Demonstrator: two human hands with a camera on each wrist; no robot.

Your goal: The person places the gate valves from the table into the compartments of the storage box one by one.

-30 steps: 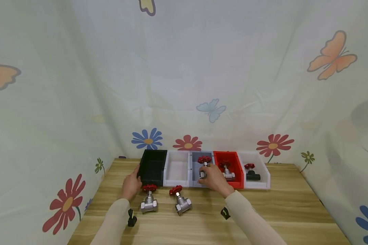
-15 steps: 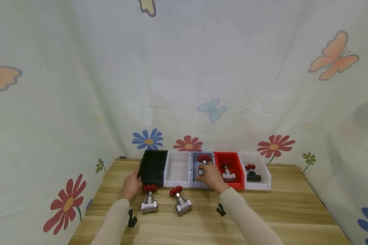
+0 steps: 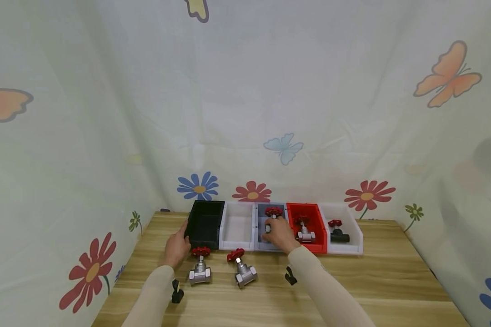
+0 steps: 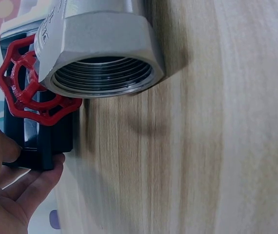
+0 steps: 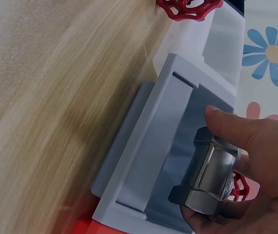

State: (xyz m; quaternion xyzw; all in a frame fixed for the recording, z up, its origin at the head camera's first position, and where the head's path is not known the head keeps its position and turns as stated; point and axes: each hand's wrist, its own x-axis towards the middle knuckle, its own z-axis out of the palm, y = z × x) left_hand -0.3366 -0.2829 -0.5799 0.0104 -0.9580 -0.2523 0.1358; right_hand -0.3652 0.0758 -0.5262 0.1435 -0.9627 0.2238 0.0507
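My right hand (image 3: 281, 234) grips a metal globe valve (image 5: 209, 170) with a red handwheel, inside the grey bin (image 5: 144, 165). In the right wrist view the thumb and fingers lie around the valve body, which is tilted. At the far left end of the row, my left hand (image 3: 177, 250) pinches the side wall of the black bin (image 4: 44, 158), thumb on one side and fingers on the other. In front of the bins, two more metal valves with red handwheels, a left one (image 3: 200, 270) and a right one (image 3: 244, 271), stand on the table.
A white bin (image 3: 238, 225) sits between the black and grey ones. To the right, the red bin (image 3: 317, 213) contains a metal valve (image 3: 305, 234), and another white bin (image 3: 358, 240) contains a black-bodied valve (image 3: 339, 237). A patterned curtain (image 3: 229, 113) hangs behind the wooden table (image 3: 384, 272).
My right forearm has shifted slightly left, while the hand stays on the valve in the grey bin. The left hand keeps its place on the black bin.
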